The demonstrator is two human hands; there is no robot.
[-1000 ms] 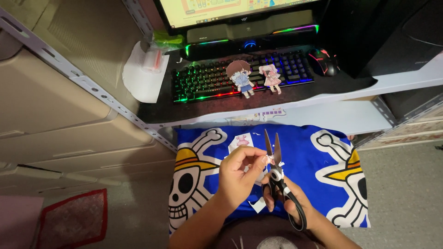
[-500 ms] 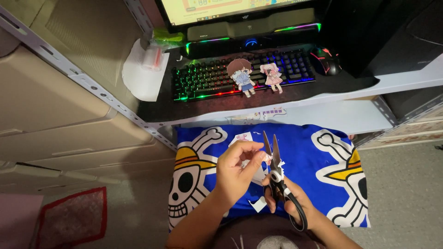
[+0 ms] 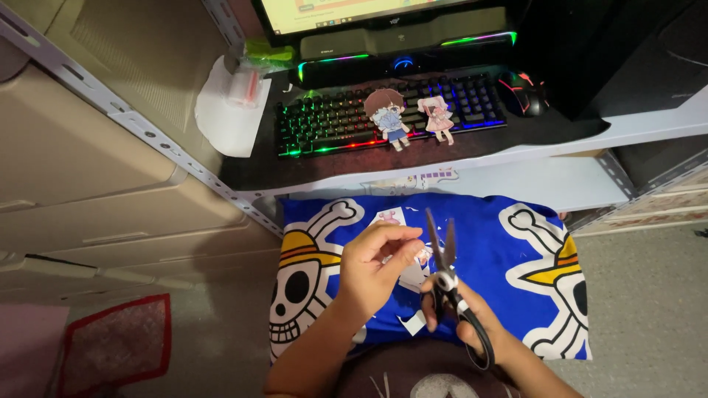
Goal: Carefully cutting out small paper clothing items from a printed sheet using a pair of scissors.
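- The small paper cut-out (image 3: 413,265) sits pinched in my left hand (image 3: 376,269), held up over the blue cushion (image 3: 487,243) on my lap so the blades can get at its edge.
- My left fingers (image 3: 394,239) are closed narrow on the paper, thumb against fingertips, keeping it taut and turned toward the scissors (image 3: 450,287).
- My right hand (image 3: 479,324) holds the scissors by their black loops, fingers threaded through; the blades point up and away from me, parted a little, just beside the paper.
- Small white scraps (image 3: 413,323) lie on the cushion under my hands, so the cushion seems to catch the trimmings.
- Another printed piece (image 3: 389,218) lies flat on the cushion near its far edge.
- Further out, two finished paper figures (image 3: 409,118) stand propped against the lit keyboard (image 3: 383,114) on the counter (image 3: 457,158), well apart from the cutting.
- A mouse (image 3: 525,92) rests right of the keyboard.
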